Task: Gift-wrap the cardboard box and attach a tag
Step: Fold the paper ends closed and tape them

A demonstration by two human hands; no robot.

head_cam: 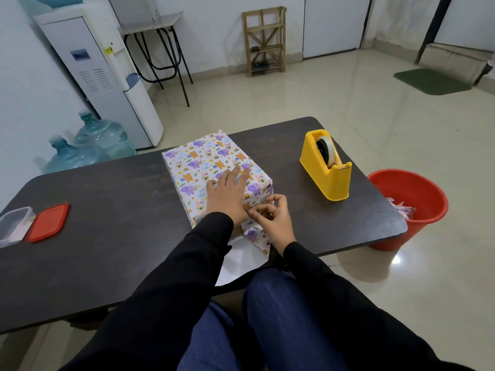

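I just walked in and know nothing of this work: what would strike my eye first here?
First, the box in bright animal-print paper, in the middle of the table, with the left hand flat on top and the right hand pinching the loose flap at its near end. To its right stands a yellow tape dispenser; a red bucket sits on the floor past the table's right end.

At the table's left edge I see a clear plastic container just beside its red lid. A red bucket stands on the floor by the right edge. Beyond the far-left corner, two water jugs stand near a white water dispenser.
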